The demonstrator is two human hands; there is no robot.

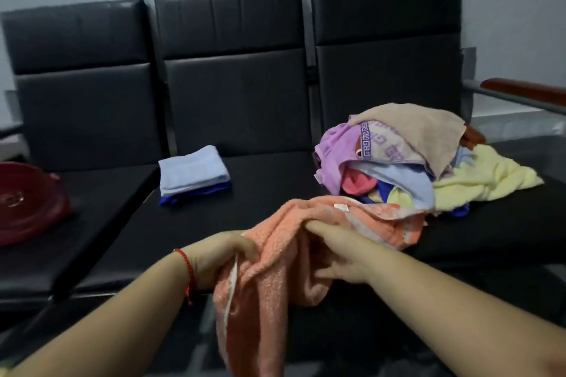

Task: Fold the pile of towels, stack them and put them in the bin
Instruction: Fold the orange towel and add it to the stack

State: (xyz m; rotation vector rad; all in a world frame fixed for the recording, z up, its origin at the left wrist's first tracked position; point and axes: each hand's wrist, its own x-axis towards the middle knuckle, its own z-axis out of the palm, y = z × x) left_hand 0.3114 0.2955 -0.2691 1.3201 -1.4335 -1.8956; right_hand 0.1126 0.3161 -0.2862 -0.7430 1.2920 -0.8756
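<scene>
Holding the orange towel near the bench edge, the left hand and right hand each grip a bunch of it. It looks soft, light and floppy; corners are best to hold. The pile lies far right.

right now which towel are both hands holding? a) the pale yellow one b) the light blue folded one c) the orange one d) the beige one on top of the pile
c: the left hand and the right hand both grip the orange towel, which hangs over the front edge of the seat; the folded light blue towel lies untouched further back.
</scene>
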